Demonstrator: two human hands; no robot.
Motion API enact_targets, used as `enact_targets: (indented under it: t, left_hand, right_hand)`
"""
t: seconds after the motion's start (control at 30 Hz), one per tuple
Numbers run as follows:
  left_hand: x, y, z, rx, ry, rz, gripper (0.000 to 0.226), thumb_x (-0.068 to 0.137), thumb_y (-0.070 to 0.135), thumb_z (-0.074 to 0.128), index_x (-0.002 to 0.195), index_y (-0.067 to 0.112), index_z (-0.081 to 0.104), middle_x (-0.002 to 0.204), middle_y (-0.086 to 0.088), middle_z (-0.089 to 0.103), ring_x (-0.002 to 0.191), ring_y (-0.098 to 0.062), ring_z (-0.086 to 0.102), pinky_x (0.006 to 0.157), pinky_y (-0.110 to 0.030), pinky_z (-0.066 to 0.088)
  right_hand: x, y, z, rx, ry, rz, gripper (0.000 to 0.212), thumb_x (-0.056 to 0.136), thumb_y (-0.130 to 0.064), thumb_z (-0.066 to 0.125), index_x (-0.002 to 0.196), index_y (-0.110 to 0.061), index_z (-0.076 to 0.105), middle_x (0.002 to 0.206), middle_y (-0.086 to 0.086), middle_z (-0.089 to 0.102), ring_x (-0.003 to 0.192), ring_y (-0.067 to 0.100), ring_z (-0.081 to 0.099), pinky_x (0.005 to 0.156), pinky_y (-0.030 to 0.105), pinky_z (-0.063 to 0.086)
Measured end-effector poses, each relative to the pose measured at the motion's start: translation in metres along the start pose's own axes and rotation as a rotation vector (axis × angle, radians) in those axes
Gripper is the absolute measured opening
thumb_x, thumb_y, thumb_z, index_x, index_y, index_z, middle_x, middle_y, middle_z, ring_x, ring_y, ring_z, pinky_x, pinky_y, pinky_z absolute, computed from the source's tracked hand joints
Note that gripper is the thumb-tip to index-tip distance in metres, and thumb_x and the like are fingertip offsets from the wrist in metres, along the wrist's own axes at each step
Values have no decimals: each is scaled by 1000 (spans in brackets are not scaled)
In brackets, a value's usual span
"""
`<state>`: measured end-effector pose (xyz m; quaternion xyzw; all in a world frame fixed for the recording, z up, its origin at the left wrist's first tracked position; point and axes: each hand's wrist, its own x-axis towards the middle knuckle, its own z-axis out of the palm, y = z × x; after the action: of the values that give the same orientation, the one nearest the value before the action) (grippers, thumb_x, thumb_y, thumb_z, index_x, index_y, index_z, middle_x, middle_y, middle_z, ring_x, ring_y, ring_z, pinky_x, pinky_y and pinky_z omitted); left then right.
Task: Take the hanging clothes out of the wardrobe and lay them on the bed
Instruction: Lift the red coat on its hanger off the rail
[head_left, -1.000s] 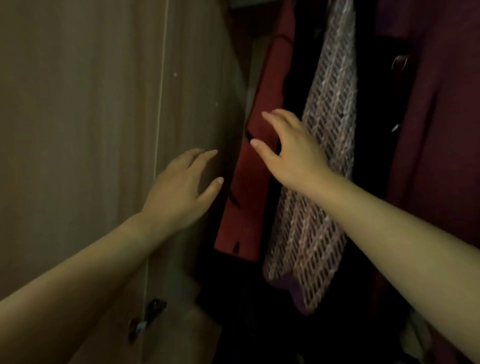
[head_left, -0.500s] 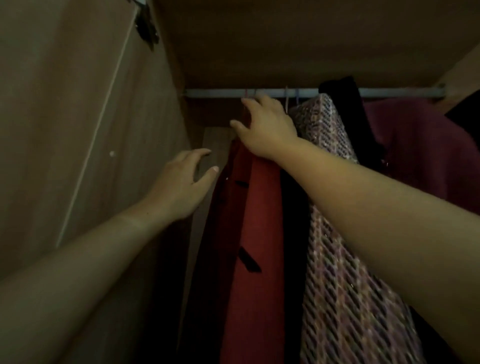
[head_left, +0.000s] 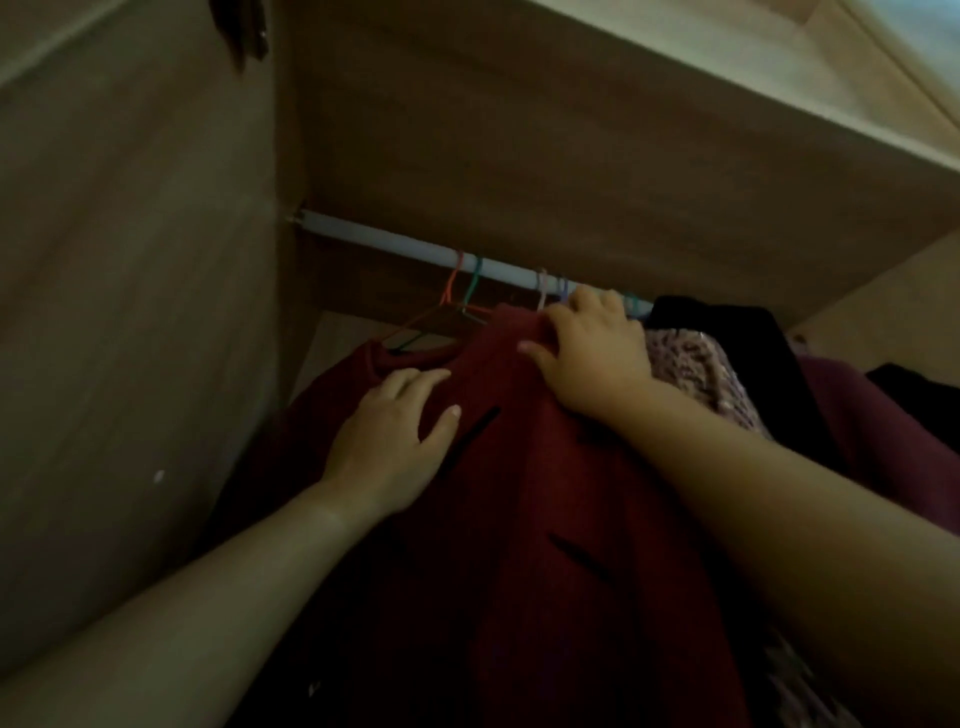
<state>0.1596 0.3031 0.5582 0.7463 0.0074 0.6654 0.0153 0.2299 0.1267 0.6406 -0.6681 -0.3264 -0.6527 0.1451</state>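
Several garments hang from a pale rail (head_left: 395, 244) inside the dim wardrobe. A red coat (head_left: 545, 493) with dark slits fills the middle. My left hand (head_left: 389, 447) lies on its left shoulder with fingers spread. My right hand (head_left: 592, 353) rests on the top of the red coat just below the rail, fingers curled over the fabric edge near the hanger hooks. Orange and green hangers (head_left: 457, 296) show at the rail. To the right hang a pink tweed garment (head_left: 696, 369), a black one (head_left: 737, 338) and a maroon one (head_left: 893, 441).
The wardrobe's wooden side wall (head_left: 130, 312) stands close on the left, with a dark hinge (head_left: 244, 31) at the top. The wooden top panel (head_left: 571, 156) sits just above the rail. The bed is out of view.
The view has tilted up toward the rail. My left hand has moved from the side wall onto the red coat. My right hand has slid right along the coat's top.
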Motion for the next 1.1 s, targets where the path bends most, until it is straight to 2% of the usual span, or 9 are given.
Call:
enact_targets:
  t: [0.1,0.27,0.5,0.63,0.73,0.83,0.9,1.0,1.1]
  left_hand:
    - [23,-8,5,22,20,22,49,94,47,38,140,30,35,146,7,33,133,-17,31,107,-36,31]
    - [42,-27,13,58,65,26,49,94,47,37,140,30,35,146,6,32,134,-17,29,106,-36,29]
    - [46,-56,33,-61,36,51,55,87,59,31,137,36,39,138,11,38,128,-12,35,103,-29,32]
    - [50,-65,36,-120,71,54,54,86,58,35,134,35,44,135,9,42,128,-12,37,103,-28,31]
    - [60,-68,28,-149,137,48,49,89,51,42,134,31,46,135,5,45,126,-15,39,104,-34,36]
    - [71,-65,14,-87,241,109,43,91,43,46,131,27,50,132,3,47,126,-16,39,100,-24,27]
    - [72,-64,5,-57,302,135,40,92,41,48,129,27,52,132,4,47,127,-15,37,98,-22,23]
    - [60,-63,1,-69,317,157,47,91,53,40,128,27,52,131,7,47,124,-10,37,96,-19,22]
    - [41,-64,2,-119,319,165,56,88,56,27,127,25,53,130,6,50,122,-8,41,99,-22,27]
  right_hand:
    - [22,-1,11,-16,-66,-59,52,90,-51,48,131,-20,46,140,11,34,126,31,33,97,46,39]
    - [43,-1,14,104,-62,-74,46,88,-46,57,126,-21,54,126,7,54,108,23,54,84,37,50]
    - [62,-5,16,227,-98,-62,34,84,-36,66,115,-22,64,112,3,61,103,19,54,80,29,44]
    - [75,-8,25,379,-5,22,16,86,-26,66,102,-28,70,106,-1,64,84,9,52,68,25,44]
    - [88,-10,24,418,68,111,18,87,-25,64,104,-30,69,107,-1,64,89,15,56,74,31,50]
    - [94,-5,12,447,161,142,20,88,-20,62,105,-27,68,107,-2,67,94,14,61,81,32,52]
    - [87,-1,7,459,202,146,19,89,-21,62,106,-26,68,109,-2,66,97,14,61,79,29,50]
    - [58,2,10,431,232,114,15,88,-27,62,100,-32,68,108,-3,67,94,15,60,72,25,45]
    - [17,1,13,456,207,89,13,87,-32,62,98,-35,67,92,-5,65,83,12,59,68,25,44]
